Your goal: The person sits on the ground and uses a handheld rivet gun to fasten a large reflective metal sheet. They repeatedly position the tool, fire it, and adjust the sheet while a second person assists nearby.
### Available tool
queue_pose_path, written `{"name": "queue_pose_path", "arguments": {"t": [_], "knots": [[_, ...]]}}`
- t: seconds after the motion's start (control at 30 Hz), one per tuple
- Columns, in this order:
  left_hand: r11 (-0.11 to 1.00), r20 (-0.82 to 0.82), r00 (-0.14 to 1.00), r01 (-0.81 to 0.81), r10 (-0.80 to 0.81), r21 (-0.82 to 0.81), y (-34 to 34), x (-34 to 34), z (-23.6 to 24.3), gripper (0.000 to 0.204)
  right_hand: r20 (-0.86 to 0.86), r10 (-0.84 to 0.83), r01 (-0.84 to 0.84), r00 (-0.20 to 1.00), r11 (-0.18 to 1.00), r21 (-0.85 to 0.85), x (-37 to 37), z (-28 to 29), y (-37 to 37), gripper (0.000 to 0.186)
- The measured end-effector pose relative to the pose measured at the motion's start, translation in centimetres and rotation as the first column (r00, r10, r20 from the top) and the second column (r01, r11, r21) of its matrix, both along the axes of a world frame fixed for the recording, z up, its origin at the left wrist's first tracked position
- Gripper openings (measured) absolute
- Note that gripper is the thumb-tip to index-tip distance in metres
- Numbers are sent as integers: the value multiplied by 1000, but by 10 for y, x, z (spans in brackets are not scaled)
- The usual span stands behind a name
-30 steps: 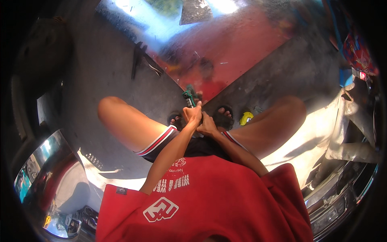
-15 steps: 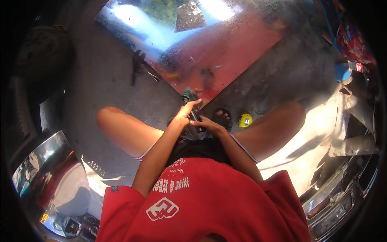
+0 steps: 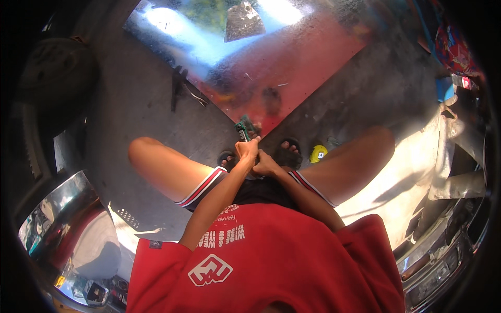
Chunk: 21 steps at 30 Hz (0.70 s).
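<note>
A tool with a green head (image 3: 243,128) and a bright metal neck points away from me at the near corner of a glossy reflective sheet (image 3: 292,78). My left hand (image 3: 247,150) is wrapped around it just below the neck. Directly behind, my right hand (image 3: 266,165) is closed at its rear end, close against the left. The fingers cover most of the grip, and the exact kind of tool cannot be made out. Whether the head touches the sheet is unclear.
A yellow tape measure (image 3: 318,154) lies on the floor beside my right foot (image 3: 289,150). Left of the sheet is a dark tool (image 3: 180,86). A flat, worn piece (image 3: 244,23) rests on the sheet's far part. Curved shiny panels (image 3: 70,224) stand at lower left.
The left hand has turned and closed more tightly round the tool, and the right hand has come up against it. The dark handle seen before is now mostly covered.
</note>
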<state>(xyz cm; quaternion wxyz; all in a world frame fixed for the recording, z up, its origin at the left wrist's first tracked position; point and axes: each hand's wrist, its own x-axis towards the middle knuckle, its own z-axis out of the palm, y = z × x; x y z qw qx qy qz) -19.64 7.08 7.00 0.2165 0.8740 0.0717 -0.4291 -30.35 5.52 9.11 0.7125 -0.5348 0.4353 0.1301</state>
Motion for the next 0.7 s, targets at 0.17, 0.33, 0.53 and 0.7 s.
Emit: {"name": "queue_pose_path", "arguments": {"t": [0.17,0.33,0.53,0.7], "knots": [[998,15,999,49,-50,35,2,-4,4,38,211,-47,25,976,994,105,-5,-17,10,65],[1000,22,1000,-11,11,-1,-2,-2,17,39,61,-41,44,997,998,-50,-2,-36,26,69],[995,236,971,28,-48,91,-7,-15,23,42,-149,10,-57,989,948,-312,6,-20,32,53],[996,274,959,51,-69,73,5,-18,3,44,-214,-89,34,973,968,-249,10,1,33,45]]}}
